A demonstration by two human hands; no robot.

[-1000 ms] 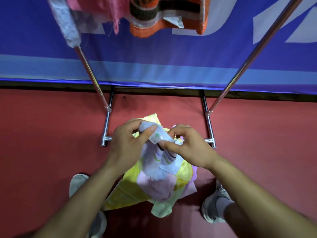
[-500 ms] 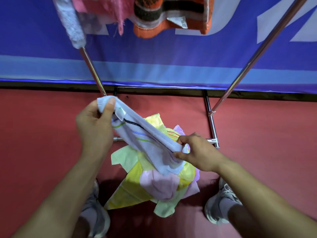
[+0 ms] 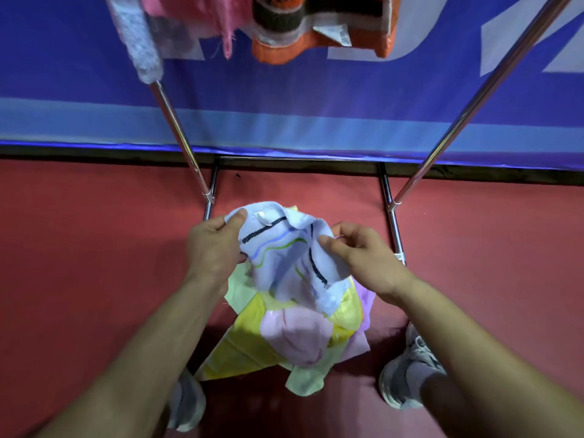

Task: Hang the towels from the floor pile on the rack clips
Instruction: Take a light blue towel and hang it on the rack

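Red floor [image 3: 94,279] under a blue banner [image 3: 316,96], with the pile of towels [image 3: 249,346] lying just in front of the base of the rack [image 3: 175,128]. White striped towel [image 3: 284,260] held crumpled above the pile. Left hand [image 3: 210,248]: grip pinching the towel's upper left edge, thumb on top. Right hand [image 3: 363,257]: grip pinching its right edge. Orange striped towel [image 3: 284,49] and pink towel [image 3: 196,11] hang at the top of the rack. Grey shoes [image 3: 407,377] flank the pile
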